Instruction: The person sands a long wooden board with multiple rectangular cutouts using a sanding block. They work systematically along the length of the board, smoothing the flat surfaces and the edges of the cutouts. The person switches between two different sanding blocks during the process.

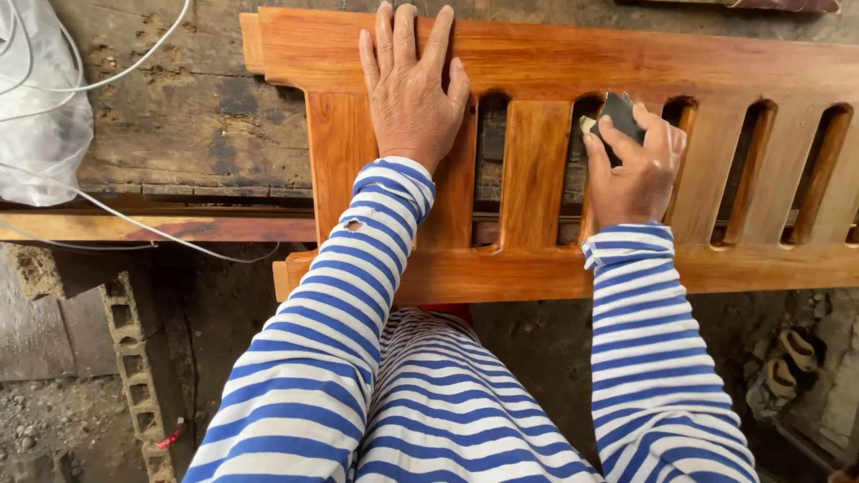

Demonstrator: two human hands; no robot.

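A reddish-orange slatted wooden panel (537, 170) lies flat across a worn workbench. My left hand (410, 85) rests palm down, fingers spread, on the panel's upper rail and left slat. My right hand (637, 165) grips a small dark folded piece of sandpaper (617, 114) and presses it against the edge of a slat beside an oblong slot. Both arms wear blue-and-white striped sleeves.
The rough dark workbench (188, 116) extends left of the panel. A clear plastic bag (40, 107) and white cords (134, 219) lie at far left. A hollow brick (134, 385) stands on the dirt floor at lower left, and worn sandals (787, 362) sit at lower right.
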